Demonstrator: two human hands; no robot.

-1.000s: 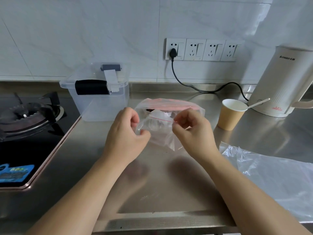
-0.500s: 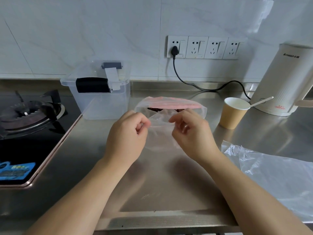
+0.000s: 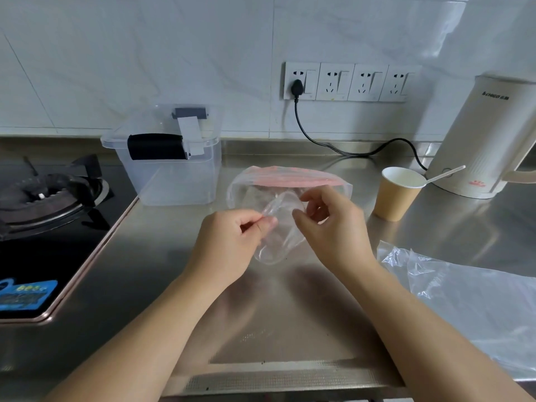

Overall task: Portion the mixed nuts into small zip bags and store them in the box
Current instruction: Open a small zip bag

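Above the steel counter, my left hand (image 3: 232, 242) and my right hand (image 3: 330, 227) each pinch one side of the mouth of a small clear zip bag (image 3: 277, 236), and the mouth gapes between them. The bag hangs empty. Just behind it lies a larger clear bag with a red zip strip (image 3: 290, 181); its contents are hard to make out. The clear plastic storage box (image 3: 171, 169), with its lid and black handle on, stands at the back left.
A brown paper cup (image 3: 397, 195) holding a white spoon stands to the right, by a cream electric kettle (image 3: 487, 140) plugged into the wall sockets. A crumpled clear plastic sheet (image 3: 464, 300) lies at the right. A gas hob (image 3: 49, 216) fills the left side.
The small bag's mouth, pinched flat a second ago, has been pulled apart into a round opening. Both hands have shifted slightly apart.
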